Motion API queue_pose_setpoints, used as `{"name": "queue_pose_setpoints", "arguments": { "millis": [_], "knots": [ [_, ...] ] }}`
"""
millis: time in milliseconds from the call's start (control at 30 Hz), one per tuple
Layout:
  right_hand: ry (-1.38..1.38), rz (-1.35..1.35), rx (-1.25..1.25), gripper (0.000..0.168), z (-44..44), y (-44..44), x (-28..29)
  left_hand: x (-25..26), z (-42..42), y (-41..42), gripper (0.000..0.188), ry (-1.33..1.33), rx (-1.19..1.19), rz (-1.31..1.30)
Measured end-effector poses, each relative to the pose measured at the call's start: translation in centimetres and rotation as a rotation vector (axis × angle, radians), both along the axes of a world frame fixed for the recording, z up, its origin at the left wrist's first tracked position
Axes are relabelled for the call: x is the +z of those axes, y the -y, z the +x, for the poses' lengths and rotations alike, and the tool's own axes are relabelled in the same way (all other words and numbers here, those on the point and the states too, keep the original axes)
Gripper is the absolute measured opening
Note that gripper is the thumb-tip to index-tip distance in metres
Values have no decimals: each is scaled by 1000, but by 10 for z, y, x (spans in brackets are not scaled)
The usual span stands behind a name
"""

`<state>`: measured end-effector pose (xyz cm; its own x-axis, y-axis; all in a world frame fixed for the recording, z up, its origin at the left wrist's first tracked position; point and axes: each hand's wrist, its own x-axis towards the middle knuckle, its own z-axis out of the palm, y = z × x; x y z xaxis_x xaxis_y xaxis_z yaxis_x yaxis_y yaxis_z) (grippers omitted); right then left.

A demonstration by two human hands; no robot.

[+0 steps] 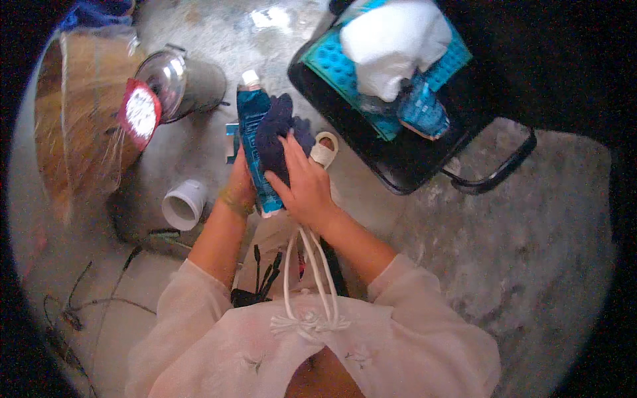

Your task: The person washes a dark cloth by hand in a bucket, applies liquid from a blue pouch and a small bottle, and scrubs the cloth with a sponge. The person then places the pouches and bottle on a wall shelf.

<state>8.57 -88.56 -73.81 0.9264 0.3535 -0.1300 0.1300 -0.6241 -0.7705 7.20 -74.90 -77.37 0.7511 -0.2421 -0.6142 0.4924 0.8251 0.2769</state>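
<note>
My left hand (242,181) grips a long blue printed plastic pack (251,114) along its left side. White material sticks out at the pack's top end. Against the pack's right side lies a dark blue, lumpy, cloth-like bundle (274,132). My right hand (307,186) presses that bundle to the pack, with its fingers spread over the front. The two hands hold both things together above my lap. Most of my left fingers are hidden behind the pack.
A black chair seat (348,149) at the upper right bears a teal patterned item (323,62), white cloth-like material (393,40) and a blue pack (424,112). Leftward are a lidded metal pot (201,79), a plastic-wrapped brown bundle (89,109), a white cylindrical container (184,204) and cables (107,301).
</note>
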Motion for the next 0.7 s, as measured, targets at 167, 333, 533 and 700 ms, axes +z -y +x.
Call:
{"name": "queue_pose_setpoints", "arguments": {
  "millis": [167, 333, 533, 700],
  "knots": [
    [-226, 146, -148, 61, 14, 22, -18, 5, 5, 27, 53, -72, -120, 175],
    [-243, 5, -42, 60, -3, 33, 11, 5, 15, 39, 50, -55, -81, 155],
    [-258, 47, -116, 63, -12, 42, 12, -27, 14, 38, 43, 14, -3, 273],
    [-386, 100, -210, 71, -13, 55, -3, 5, 22, 52, 58, 51, 39, 596]
  ]
}}
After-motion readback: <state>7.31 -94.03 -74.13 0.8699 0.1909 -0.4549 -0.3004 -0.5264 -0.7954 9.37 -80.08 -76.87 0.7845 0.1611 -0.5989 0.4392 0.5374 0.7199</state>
